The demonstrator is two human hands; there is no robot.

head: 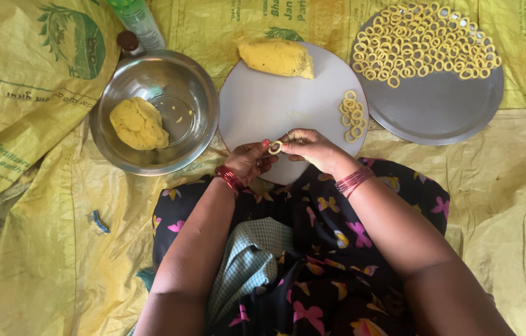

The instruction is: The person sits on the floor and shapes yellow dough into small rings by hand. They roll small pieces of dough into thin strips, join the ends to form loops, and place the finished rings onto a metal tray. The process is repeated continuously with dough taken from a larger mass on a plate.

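Nearest the camera lay the person's lap, covered in a black cloth printed with pink and yellow flowers (338, 249), with a pale green checked cloth (244, 261) tucked over it. Both forearms reached forward from there, each wrist ringed with red bangles. The left hand (249, 160) and the right hand (309, 148) met at the near edge of a round white board (275, 106). Between their fingertips they pinched a small ring of pale yellow dough (275, 147); the fingers of both hands were curled in and closed on it, the ring held just above the board's rim.

On the far side of the board rested a wedge-shaped lump of yellow dough (277, 58). At the board's right edge sat a small cluster of finished dough rings (352, 115), touching one another. Just beside the board to the right lay a round grey metal plate (437, 106), its far half crowded with many more rings (422, 40). To the left of the board stood a steel bowl (194, 81) holding a rounded lump of yellow dough (138, 123). Behind the bowl stood a green-capped clear bottle (138, 22) and a small brown-capped one (129, 42). All of it rested on yellow printed sacking (39, 205), where a small blue scrap (99, 222) lay well apart to the left.
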